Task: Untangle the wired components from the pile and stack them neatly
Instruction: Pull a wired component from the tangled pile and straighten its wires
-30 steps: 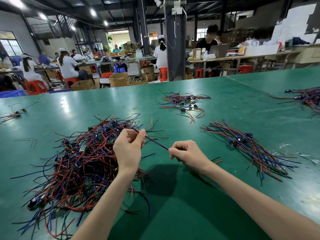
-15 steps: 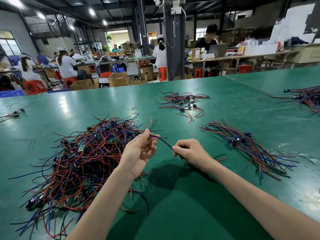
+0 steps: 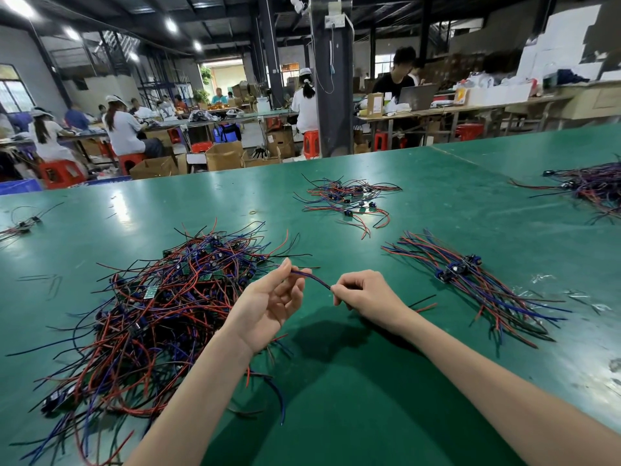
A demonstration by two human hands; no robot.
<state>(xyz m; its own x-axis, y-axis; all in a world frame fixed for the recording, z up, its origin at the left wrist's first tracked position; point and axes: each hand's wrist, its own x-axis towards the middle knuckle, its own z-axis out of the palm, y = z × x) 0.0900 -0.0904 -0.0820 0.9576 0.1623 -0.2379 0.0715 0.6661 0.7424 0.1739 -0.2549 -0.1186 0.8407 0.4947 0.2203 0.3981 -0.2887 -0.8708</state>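
A big tangled pile [image 3: 151,314] of red, blue and black wires with small green boards lies on the green table [image 3: 336,415], left of centre. My left hand [image 3: 268,304] hovers at the pile's right edge, palm turned up, and its fingertips pinch a bundle of wires [image 3: 311,278]. That bundle runs right into my right hand [image 3: 366,292], whose curled fingers grip it; loose red and black ends stick out behind that hand. To the right lies a straightened stack of wired components [image 3: 470,284], wires side by side.
A smaller loose cluster of wired parts [image 3: 346,200] lies farther back at centre. Another tangle [image 3: 591,186] sits at the far right, and one small piece [image 3: 23,225] at the far left. Bits of clear plastic [image 3: 551,280] lie right of the stack. People work at benches behind.
My left hand has turned palm up and shifted right, off the pile. The wire bundle between my hands has gone from taut to a short slack curve. My right hand barely moved.
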